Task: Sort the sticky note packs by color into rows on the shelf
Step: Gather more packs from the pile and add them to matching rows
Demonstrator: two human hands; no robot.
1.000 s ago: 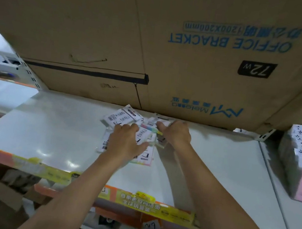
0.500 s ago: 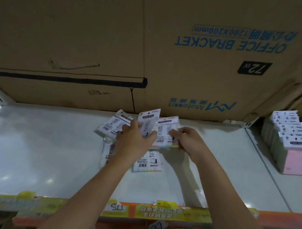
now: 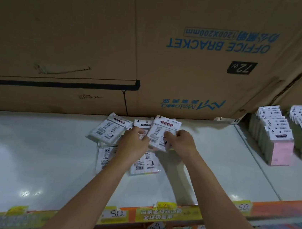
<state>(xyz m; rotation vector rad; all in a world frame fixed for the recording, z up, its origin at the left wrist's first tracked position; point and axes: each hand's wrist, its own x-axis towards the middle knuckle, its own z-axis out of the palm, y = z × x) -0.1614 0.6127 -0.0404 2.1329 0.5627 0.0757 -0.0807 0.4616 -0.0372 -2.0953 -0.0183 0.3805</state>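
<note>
left hand (image 3: 134, 143) grip pinches the middle pack (image 3: 144, 126), right hand (image 3: 183, 142) grip pinches the front pack (image 3: 160, 134), both over the loose pile (image 3: 107, 130) at the shelf (image 3: 31, 148) back. slick wrappers may slip; dim light risks colour mix-ups.

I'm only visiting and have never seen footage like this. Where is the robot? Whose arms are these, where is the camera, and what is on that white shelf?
There is no robot here: a person works with bare hands. One wide camera worn on the head looks down, so the arms enter from below. The left hand grips a sticky note pack at the back, and the right hand pinches the front pack, held upright. More loose packs lie on the white shelf under the hands. At the right, sorted rows of packs stand, the nearest one pink. A big cardboard box fills the back.
</note>
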